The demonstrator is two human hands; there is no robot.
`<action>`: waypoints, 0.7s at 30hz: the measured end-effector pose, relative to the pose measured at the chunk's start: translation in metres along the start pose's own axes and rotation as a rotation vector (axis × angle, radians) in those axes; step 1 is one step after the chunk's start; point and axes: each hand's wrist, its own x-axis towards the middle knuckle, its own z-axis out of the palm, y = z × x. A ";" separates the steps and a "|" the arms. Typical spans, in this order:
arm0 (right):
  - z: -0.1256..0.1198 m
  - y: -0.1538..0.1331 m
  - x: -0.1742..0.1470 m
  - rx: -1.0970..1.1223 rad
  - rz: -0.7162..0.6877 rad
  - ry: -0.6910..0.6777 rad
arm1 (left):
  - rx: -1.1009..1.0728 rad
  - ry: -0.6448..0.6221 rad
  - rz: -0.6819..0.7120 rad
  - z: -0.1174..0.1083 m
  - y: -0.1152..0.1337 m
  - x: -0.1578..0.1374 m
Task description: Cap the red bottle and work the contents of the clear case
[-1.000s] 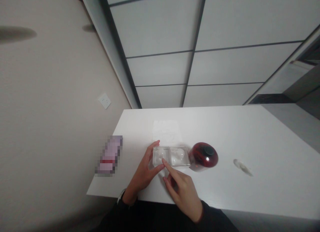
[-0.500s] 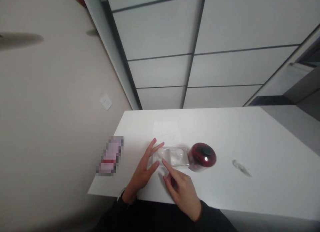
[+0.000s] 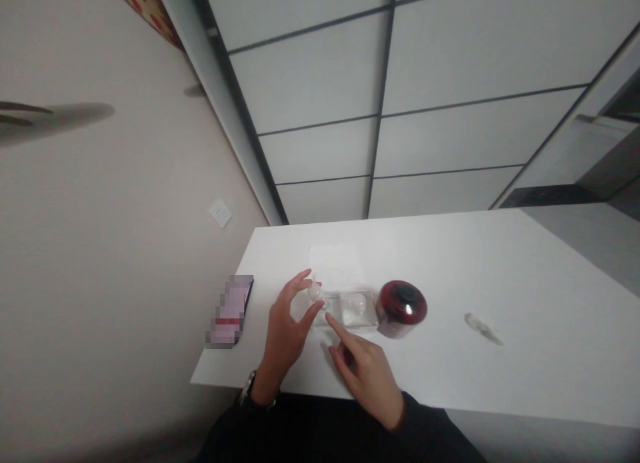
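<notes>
Left hand (image 3: 285, 326) fingers pinch clear case (image 3: 345, 310).

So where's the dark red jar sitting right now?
In the head view the dark red jar stands on the white table, against the right end of the clear plastic case, just beyond the right hand.

Red jar (image 3: 401, 308) right of clear case (image 3: 350, 309)

a single head-worn camera looks forward and down from the person's own seat, taking in the near edge of a white table (image 3: 500, 276) at close range. the view is tilted, facing a panelled wall (image 3: 450, 83) beyond, with the left hand (image 3: 285, 330) and right hand (image 3: 367, 376) low in frame.
</notes>
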 end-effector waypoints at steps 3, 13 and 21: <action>0.000 0.000 0.000 0.008 0.005 -0.002 | -0.022 -0.023 -0.048 -0.002 0.001 0.000; 0.000 0.000 0.001 -0.015 -0.005 0.011 | -0.015 -0.059 -0.050 -0.006 0.007 0.004; -0.002 0.002 -0.003 0.016 -0.003 0.026 | -0.068 -0.111 -0.017 -0.006 0.011 0.002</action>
